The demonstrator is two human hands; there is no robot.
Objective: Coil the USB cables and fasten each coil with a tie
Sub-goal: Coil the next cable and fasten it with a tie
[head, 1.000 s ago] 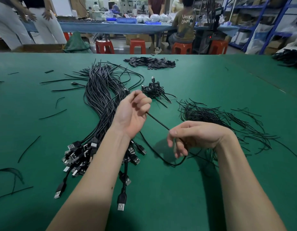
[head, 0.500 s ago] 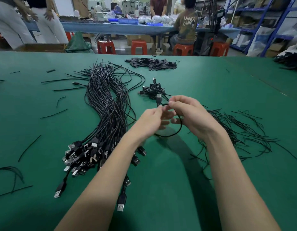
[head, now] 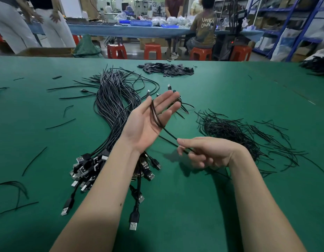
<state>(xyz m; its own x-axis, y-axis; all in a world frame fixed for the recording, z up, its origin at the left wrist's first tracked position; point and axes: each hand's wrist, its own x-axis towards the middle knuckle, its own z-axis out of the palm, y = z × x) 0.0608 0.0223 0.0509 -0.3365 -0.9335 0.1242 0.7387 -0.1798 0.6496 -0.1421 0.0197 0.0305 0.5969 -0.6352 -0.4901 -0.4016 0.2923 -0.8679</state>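
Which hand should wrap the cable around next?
Probably the right hand: it pinches the loose cable. The left hand lies open, palm up, loops across its fingers.

- Left hand (head: 148, 122): raised at about 11 o'clock, palm up, fingers straight and spread toward 1 o'clock; a cable (head: 155, 115) lies across the palm.
- Right hand (head: 208, 151): lower, at 3 o'clock from the left wrist, fingers curled, pinching the cable.
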